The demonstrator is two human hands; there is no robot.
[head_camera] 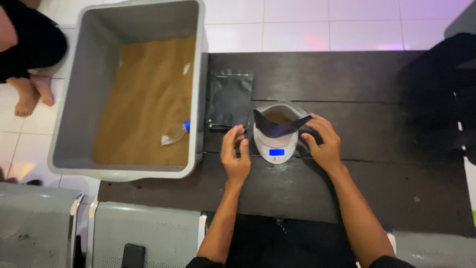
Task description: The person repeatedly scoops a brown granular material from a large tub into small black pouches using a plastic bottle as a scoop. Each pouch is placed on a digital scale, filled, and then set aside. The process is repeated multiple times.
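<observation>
Nearest, at the lower left: grey perforated seats (144, 233) with a dark phone (133, 255) lying on one.

Next, over the dark bench (347, 183): left hand (236, 158) raised just beside the left of a small white scale (275, 149), fingers (229, 141) loosely straight and apart, holding nothing. Right hand (323, 144) on the other side, fingers (317, 124) curved against the right edge of the dark pouch (279, 124). Touching, but cannot tell whether pinching or only steadying.

On the scale: the pouch itself, standing upright, mouth open and pointing up, brown powder visible inside. Long axis vertical; mouth slit running left to right across the bench, near lip sagging inward in a V. Blue display lit below it.

Looks like a weighing step, with the fill being checked. Calls for a light touch: any press on the pouch would load the scale, and a soft, sagging lip could tip or spill.

Just beyond: flat black pouches (229, 99) stacked on the bench.

To the left: a large grey tub (99, 89) of brown powder (148, 84), with a clear scoop-like piece (174, 134) lying in it.

Farthest, at the upper left: another person's bare feet (29, 94) on white floor tiles (347, 20).
</observation>
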